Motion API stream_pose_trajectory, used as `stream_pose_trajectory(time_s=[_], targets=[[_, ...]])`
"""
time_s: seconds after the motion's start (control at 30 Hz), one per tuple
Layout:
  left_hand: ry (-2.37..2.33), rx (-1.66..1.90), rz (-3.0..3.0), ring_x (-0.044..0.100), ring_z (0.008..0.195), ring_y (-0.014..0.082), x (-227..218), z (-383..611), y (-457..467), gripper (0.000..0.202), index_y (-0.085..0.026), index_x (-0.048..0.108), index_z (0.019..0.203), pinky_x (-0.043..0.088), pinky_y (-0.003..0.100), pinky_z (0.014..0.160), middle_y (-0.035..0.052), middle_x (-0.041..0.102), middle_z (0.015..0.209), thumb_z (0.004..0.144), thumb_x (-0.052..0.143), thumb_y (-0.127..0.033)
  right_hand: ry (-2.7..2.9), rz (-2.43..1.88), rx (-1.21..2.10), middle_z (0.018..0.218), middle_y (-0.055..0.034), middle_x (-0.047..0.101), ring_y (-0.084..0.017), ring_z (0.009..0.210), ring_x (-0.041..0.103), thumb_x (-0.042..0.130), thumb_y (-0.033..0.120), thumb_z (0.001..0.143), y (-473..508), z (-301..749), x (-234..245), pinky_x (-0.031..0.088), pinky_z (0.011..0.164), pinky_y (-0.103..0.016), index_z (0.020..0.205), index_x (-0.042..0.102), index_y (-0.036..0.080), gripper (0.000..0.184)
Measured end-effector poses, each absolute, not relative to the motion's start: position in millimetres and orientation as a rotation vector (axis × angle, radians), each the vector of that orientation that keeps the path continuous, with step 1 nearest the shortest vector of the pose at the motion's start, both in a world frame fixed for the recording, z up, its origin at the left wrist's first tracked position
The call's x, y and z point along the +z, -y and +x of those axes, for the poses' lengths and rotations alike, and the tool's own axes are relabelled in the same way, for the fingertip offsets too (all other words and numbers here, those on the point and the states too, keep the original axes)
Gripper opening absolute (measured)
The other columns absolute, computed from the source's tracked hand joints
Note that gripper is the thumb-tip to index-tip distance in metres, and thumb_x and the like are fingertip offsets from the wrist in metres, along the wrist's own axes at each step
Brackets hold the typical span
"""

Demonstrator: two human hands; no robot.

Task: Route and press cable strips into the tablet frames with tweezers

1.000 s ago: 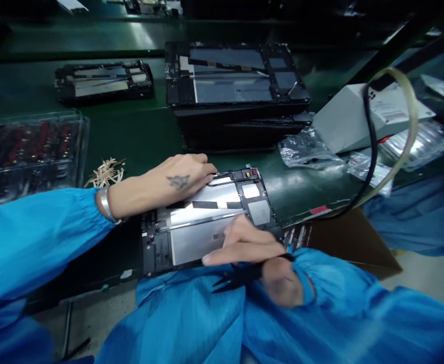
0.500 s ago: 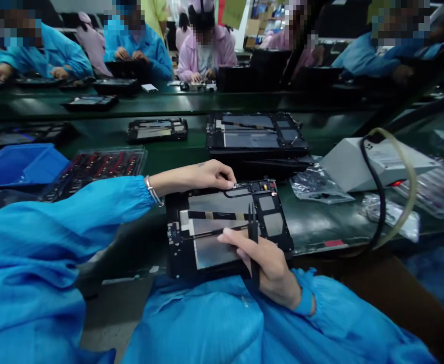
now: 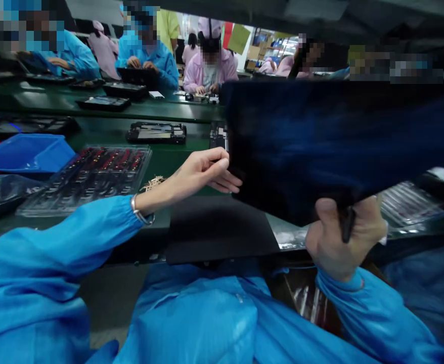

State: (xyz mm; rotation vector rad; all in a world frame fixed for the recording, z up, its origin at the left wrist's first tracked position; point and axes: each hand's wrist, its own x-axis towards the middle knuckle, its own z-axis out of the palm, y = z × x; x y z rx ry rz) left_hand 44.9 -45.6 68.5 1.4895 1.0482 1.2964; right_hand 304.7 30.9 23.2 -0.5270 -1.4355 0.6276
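A dark tablet [image 3: 301,146] is lifted off the bench and tilted up, its smooth blank side facing me and blurred by motion. My right hand [image 3: 345,232] grips its lower edge, with black tweezers [image 3: 348,222] also in that hand. At the tablet's left edge, my left hand [image 3: 212,169] has thumb and index finger closed, and its other fingertips reach the lower left corner. Below lies a flat black sheet or mat [image 3: 222,227] at the bench's front edge. The tablet's inner side is turned away and hidden.
On the left stand a clear tray of small parts [image 3: 89,177], a blue bin [image 3: 27,154] and a plastic bag [image 3: 5,194]. Another opened tablet [image 3: 156,132] lies farther back. More clear trays [image 3: 411,202] sit at right. Co-workers sit across the green bench [image 3: 191,112].
The tablet has come up from the front of the bench and turned over, moving right. My right hand has moved right with it. The black sheet beneath has come into view.
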Motion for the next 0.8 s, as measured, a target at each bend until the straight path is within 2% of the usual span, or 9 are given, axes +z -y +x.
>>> stream_pose_trajectory(time_s=[0.07, 0.17, 0.23, 0.33, 0.4, 0.53, 0.7, 0.8], targets=[[-1.058, 1.345, 1.597, 0.076, 0.075, 0.0169, 69, 49, 57, 0.031, -0.018, 0.051, 0.099, 0.062, 0.025, 0.068, 0.0049, 0.077, 0.085, 0.095, 0.068, -0.044, 1.304, -0.472, 0.757, 0.093, 0.0, 0.078, -0.019, 0.095, 0.073, 0.078, 0.025, 0.085, -26, 296, 30, 0.055, 0.104, -0.039, 0.101, 0.078, 0.02, 0.017], [-1.17, 1.415, 1.679, 0.064, 0.049, 0.0096, 70, 54, 62, 0.025, -0.018, 0.051, 0.091, 0.051, 0.015, 0.047, -0.0023, 0.069, 0.063, 0.095, 0.069, -0.035, 1.277, -0.512, 1.051, 0.106, 0.0, 0.078, -0.018, 0.107, 0.071, 0.076, 0.024, 0.087, -21, 293, 37, 0.048, 0.115, -0.041, 0.109, 0.077, 0.023, 0.022], [-1.213, 1.443, 1.64, 0.057, 0.042, 0.0068, 69, 56, 60, 0.027, -0.018, 0.051, 0.084, 0.043, 0.012, 0.04, -0.0039, 0.065, 0.056, 0.097, 0.067, -0.034, 1.25, -0.598, 1.161, 0.111, 0.0006, 0.077, -0.019, 0.115, 0.069, 0.078, 0.027, 0.086, -19, 295, 38, 0.042, 0.121, -0.042, 0.109, 0.077, 0.025, 0.023], [-1.217, 1.462, 1.517, 0.054, 0.039, 0.0052, 65, 57, 55, 0.034, -0.016, 0.051, 0.075, 0.039, 0.012, 0.038, -0.0026, 0.064, 0.054, 0.101, 0.062, -0.036, 1.197, -0.726, 1.305, 0.111, 0.0027, 0.076, -0.02, 0.124, 0.065, 0.083, 0.032, 0.08, -18, 299, 38, 0.034, 0.127, -0.044, 0.104, 0.078, 0.028, 0.024], [-1.222, 1.451, 1.426, 0.054, 0.038, 0.0049, 63, 57, 52, 0.041, -0.015, 0.05, 0.069, 0.038, 0.012, 0.038, -0.001, 0.064, 0.053, 0.102, 0.059, -0.037, 1.179, -0.771, 1.427, 0.114, 0.003, 0.076, -0.022, 0.125, 0.065, 0.083, 0.034, 0.079, -18, 299, 38, 0.036, 0.126, -0.046, 0.103, 0.077, 0.029, 0.025], [-1.264, 1.376, 1.245, 0.051, 0.037, 0.0035, 61, 56, 47, 0.047, -0.014, 0.049, 0.063, 0.034, 0.012, 0.038, 0.0, 0.062, 0.051, 0.105, 0.055, -0.033, 1.285, -0.74, 1.584, 0.119, 0.0009, 0.076, -0.023, 0.123, 0.068, 0.071, 0.037, 0.091, -24, 298, 32, 0.049, 0.117, -0.047, 0.111, 0.075, 0.031, 0.022], [-1.301, 1.326, 1.143, 0.049, 0.037, 0.0027, 56, 55, 39, 0.05, -0.014, 0.048, 0.062, 0.032, 0.014, 0.038, 0.0001, 0.061, 0.051, 0.1, 0.063, -0.042, 1.698, -0.591, 1.372, 0.105, -0.0017, 0.08, -0.024, 0.113, 0.074, 0.054, 0.032, 0.102, -42, 299, 17, 0.053, 0.112, -0.048, 0.118, 0.073, 0.028, 0.025], [-1.307, 1.33, 1.129, 0.049, 0.037, 0.0024, 52, 55, 36, 0.049, -0.014, 0.048, 0.062, 0.031, 0.014, 0.038, 0.0, 0.061, 0.051, 0.101, 0.061, -0.04, 1.784, -0.576, 1.277, 0.104, -0.0029, 0.081, -0.024, 0.111, 0.074, 0.049, 0.031, 0.104, -47, 299, 12, 0.053, 0.112, -0.047, 0.118, 0.074, 0.026, 0.029]])
